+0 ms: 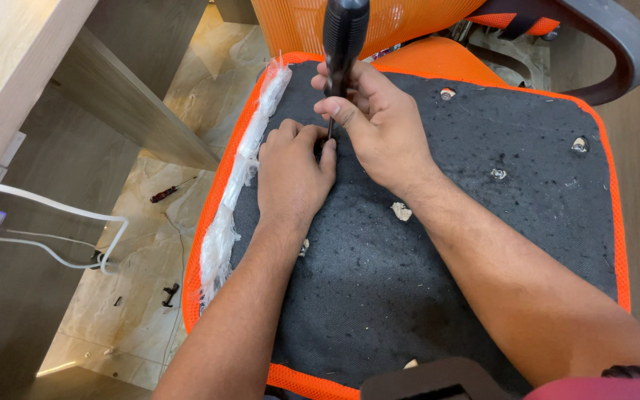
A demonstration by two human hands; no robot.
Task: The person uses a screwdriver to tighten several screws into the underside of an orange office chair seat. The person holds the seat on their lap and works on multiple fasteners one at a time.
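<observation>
A black-handled screwdriver (344,44) stands nearly upright, its long axis running down from the right hand (375,122) to a tip hidden between both hands. The right fingers (342,111) are closed around its lower handle and shaft. The left hand (292,174), just beside and below, is curled closed against the dark underside of an overturned orange chair seat (438,244), steadying the tip.

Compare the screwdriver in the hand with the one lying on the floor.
The black-handled screwdriver stands upright on the seat underside, gripped by the right hand; the small screwdriver on the floor lies flat, untouched. The held one looks far thicker; the floor one's handle is dark red.
</observation>
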